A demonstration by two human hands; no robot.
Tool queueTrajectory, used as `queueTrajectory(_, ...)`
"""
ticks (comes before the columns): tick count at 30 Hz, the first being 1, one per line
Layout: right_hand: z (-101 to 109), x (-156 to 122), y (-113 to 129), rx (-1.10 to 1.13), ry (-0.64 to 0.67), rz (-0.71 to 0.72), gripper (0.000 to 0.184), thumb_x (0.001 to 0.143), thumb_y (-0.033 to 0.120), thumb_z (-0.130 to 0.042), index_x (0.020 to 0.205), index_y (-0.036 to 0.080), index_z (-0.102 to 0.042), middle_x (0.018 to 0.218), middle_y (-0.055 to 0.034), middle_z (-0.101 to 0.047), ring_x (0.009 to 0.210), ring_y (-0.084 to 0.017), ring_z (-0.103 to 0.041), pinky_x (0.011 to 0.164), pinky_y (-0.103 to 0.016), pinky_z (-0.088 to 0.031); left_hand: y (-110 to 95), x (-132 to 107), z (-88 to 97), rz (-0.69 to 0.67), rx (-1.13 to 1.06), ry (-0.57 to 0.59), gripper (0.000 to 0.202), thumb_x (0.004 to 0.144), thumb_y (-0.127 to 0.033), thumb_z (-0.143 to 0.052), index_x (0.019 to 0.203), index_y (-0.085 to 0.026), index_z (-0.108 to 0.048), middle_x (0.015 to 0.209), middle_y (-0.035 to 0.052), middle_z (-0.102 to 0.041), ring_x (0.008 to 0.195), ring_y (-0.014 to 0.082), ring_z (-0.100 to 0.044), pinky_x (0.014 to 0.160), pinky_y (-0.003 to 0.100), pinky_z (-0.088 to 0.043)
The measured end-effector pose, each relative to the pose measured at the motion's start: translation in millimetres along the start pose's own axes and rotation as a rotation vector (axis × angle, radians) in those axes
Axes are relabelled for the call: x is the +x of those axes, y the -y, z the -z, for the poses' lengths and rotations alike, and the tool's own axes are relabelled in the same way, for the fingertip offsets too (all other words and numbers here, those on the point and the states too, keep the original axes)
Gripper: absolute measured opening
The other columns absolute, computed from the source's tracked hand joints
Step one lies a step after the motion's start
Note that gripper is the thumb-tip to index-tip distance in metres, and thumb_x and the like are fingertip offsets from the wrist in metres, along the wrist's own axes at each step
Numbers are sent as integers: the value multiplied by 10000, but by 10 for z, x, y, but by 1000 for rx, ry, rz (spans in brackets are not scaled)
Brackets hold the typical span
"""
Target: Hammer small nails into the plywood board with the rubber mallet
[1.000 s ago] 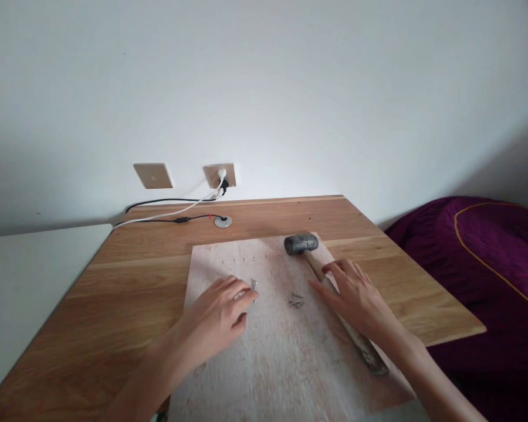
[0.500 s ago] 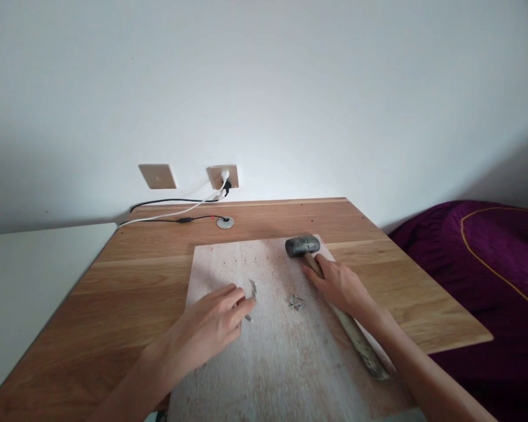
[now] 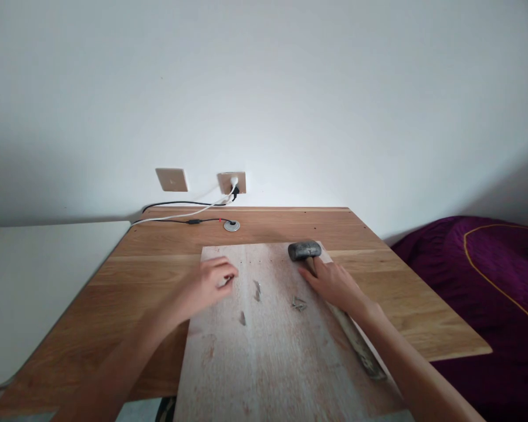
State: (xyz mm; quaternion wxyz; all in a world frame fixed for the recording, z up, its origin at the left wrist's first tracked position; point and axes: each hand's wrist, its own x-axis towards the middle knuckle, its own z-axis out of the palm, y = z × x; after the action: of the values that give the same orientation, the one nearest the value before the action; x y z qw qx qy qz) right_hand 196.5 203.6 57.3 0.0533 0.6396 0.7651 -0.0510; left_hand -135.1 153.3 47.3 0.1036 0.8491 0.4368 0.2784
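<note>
Head view: I take the board (image 3: pixel 246 363) as my landmark, lying on the desk (image 3: pixel 114 293) with its far edge toward the wall (image 3: pixel 290 88). The mallet (image 3: pixel 352 335) rests along the board's right side, its black head (image 3: pixel 305 251) by the far right corner, its handle (image 3: pixel 361 349) slanting to the near right. The right hand (image 3: pixel 337 284) is on it, thumb and fingers wrapped round the handle just below the head. The left hand (image 3: pixel 215 281) is over the board's far left part, its forearm (image 3: pixel 158 319) crossing the left edge; the fingers are curled in, narrow, thumb close to them. It is blurred, so I can't tell from here whether it grips anything or touches the surface. Between the hands, a pile of nails (image 3: pixel 298 303) lies right of the board's middle, just left of the handle and nearer the right hand. Some loose nails (image 3: pixel 257 291) lie left of that pile, too smeared for me to count, and a single nail (image 3: pixel 243 318) lies on the near side of the left hand. Along the board's far edge I make out dark dots (image 3: pixel 250 262). Beyond the board, cables (image 3: pixel 198 210) run to a socket (image 3: pixel 224 183).
</note>
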Motion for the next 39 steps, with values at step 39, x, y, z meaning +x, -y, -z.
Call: queueTrajectory(39, -18, -58, -273, 697, 65, -51, 382, 905, 582, -471, 767, 234, -549, 638, 6, -564, 571, -171, -554, 523, -277, -424, 520, 116, -341, 141, -200, -235, 108, 856, -103, -718, 794, -185, -685, 806, 3, -719, 756, 155, -658, 737, 268, -503)
